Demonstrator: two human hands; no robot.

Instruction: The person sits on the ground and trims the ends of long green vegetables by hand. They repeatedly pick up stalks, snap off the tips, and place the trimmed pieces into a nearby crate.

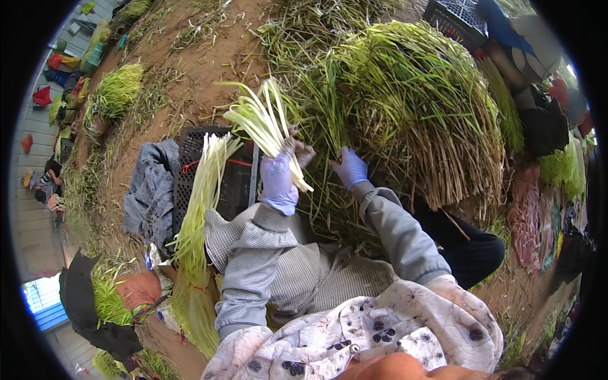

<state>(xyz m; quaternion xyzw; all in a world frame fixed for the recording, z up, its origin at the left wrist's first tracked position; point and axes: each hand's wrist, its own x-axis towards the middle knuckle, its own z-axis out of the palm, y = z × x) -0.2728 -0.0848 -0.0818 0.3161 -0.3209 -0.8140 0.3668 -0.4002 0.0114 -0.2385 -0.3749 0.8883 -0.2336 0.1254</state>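
My left hand [280, 183], in a thin purple glove, is closed around a small bunch of pale leafy stalks [259, 124] that fan out upward. Brownish matter lies by its fingertips. To its right, my right hand [350, 167], gloved alike, touches the lower ends of some green stalks [332, 107]; whether it grips them I cannot tell. A large heap of untrimmed stalks with brown lower ends [437, 123] stands beyond and to the right of that hand. Cleaned pale stalks [204, 199] lie across the left side of a black plastic crate [187, 166].
A grey-blue cloth [151, 190] lies left of the crate. Loose leaves cover much of the soil floor [213, 61]. Another bundle [118, 90] stands at upper left, and a dark crate [456, 21] at upper right. Someone nearby is partly visible at far left [50, 178].
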